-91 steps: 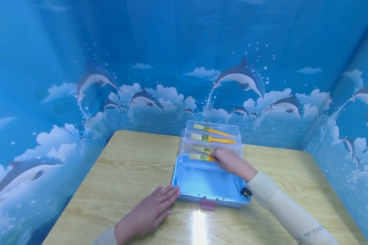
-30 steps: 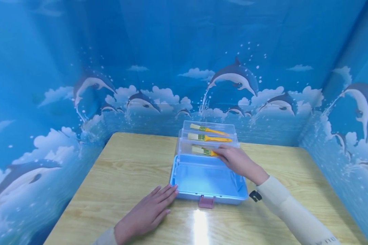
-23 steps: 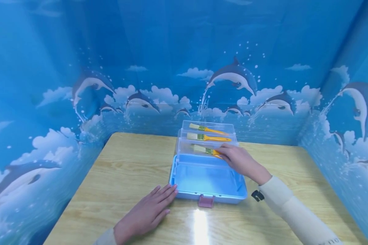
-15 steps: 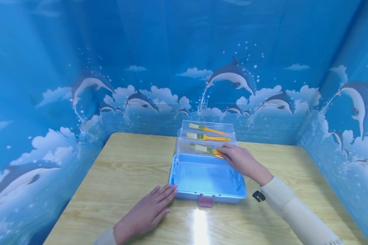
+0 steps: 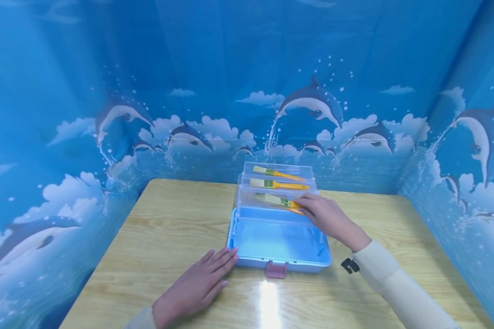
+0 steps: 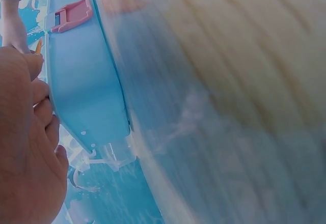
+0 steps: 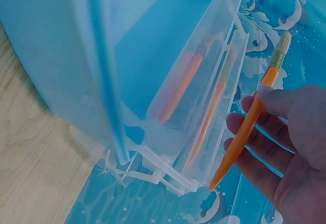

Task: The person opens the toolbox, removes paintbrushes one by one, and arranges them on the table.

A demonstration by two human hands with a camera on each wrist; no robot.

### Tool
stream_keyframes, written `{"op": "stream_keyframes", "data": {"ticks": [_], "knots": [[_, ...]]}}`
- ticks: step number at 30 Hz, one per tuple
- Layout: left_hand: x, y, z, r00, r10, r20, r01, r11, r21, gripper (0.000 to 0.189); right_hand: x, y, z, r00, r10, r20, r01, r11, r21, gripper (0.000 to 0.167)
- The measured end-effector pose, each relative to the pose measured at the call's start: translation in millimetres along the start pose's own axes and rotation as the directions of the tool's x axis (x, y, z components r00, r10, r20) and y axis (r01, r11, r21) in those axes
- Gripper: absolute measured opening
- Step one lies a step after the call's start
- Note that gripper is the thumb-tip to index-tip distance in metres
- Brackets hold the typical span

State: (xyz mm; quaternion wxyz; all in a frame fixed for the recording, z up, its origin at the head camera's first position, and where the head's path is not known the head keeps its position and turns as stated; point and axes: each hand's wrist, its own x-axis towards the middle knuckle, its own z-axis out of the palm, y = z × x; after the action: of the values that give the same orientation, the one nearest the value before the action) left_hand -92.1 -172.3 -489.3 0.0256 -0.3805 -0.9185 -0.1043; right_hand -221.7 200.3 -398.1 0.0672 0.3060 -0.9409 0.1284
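Note:
An opened blue toolbox (image 5: pixel 280 240) stands on the table with clear trays (image 5: pixel 247 200) stepped up behind its base. My right hand (image 5: pixel 327 217) pinches the orange handle of a bristle paintbrush (image 7: pixel 252 112) between thumb and fingers, over the front tray. The bristles point left in the head view and overlap another brush there. Behind lie a wide paintbrush (image 5: pixel 279 184) in the middle tray and a narrower one (image 5: pixel 279 173) in the rear tray. My left hand (image 5: pixel 197 283) lies palm down, its straight fingers touching the box's front left corner.
A pink latch (image 5: pixel 276 270) hangs at the box's front. The wooden table (image 5: pixel 181 219) spreads around it, with a bright light reflection in front. A dolphin-printed blue curtain (image 5: pixel 214 91) encloses the back and sides. A small black piece (image 5: pixel 350 265) hangs by my right sleeve.
My right hand has carried the held paintbrush from just before the front tray up over it, then slid slightly right. The left hand stays put. The head view has shifted a little.

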Motion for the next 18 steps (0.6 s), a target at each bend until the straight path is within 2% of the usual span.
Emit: {"op": "stream_keyframes", "data": {"ticks": [12, 18], "knots": [[1.9, 0.8, -1.4, 0.999, -0.020, 0.031, 0.021, 0.999, -0.029, 0.058, -13.4, 9.3, 0.6, 0.998, 0.018, -0.057, -0.017, 1.000, 0.026, 0.034], [2.6, 1.4, -1.7, 0.998, -0.024, 0.052, 0.025, 0.999, -0.034, 0.058, -19.7, 12.8, 1.5, 0.996, 0.068, -0.056, -0.066, 0.997, 0.036, 0.037]]}}
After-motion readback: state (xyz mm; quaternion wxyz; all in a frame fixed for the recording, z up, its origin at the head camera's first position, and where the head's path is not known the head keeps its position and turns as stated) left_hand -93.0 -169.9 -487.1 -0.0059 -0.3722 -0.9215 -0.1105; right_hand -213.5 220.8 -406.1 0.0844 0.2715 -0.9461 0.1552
